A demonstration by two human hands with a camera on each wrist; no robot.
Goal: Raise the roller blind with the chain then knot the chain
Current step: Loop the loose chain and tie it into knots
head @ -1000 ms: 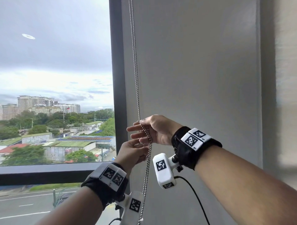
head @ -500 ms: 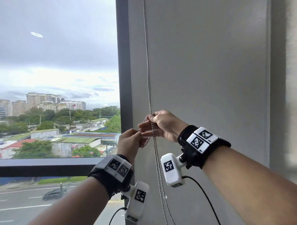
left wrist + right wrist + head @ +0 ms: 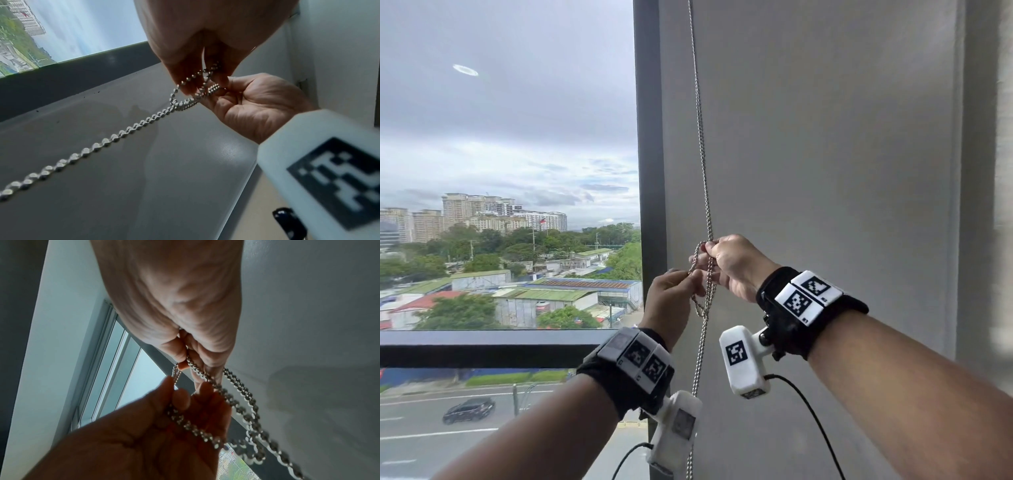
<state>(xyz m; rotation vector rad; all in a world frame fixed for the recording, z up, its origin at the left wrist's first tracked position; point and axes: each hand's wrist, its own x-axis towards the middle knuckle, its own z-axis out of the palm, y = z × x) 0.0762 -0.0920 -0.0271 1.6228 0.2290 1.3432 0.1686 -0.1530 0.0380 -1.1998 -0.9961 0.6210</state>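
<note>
Your right hand (image 3: pixel 732 265) pinches the bead chain (image 3: pixel 700 144) where it hangs beside the dark window frame (image 3: pixel 649 154); your left hand (image 3: pixel 671 305), just below, pinches a small loop of it (fingers curled).

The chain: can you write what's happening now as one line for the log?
step: knotting | chain: looped, knot not tight | left hand: pinches loop | right hand: pinches chain | window: uncovered
</note>
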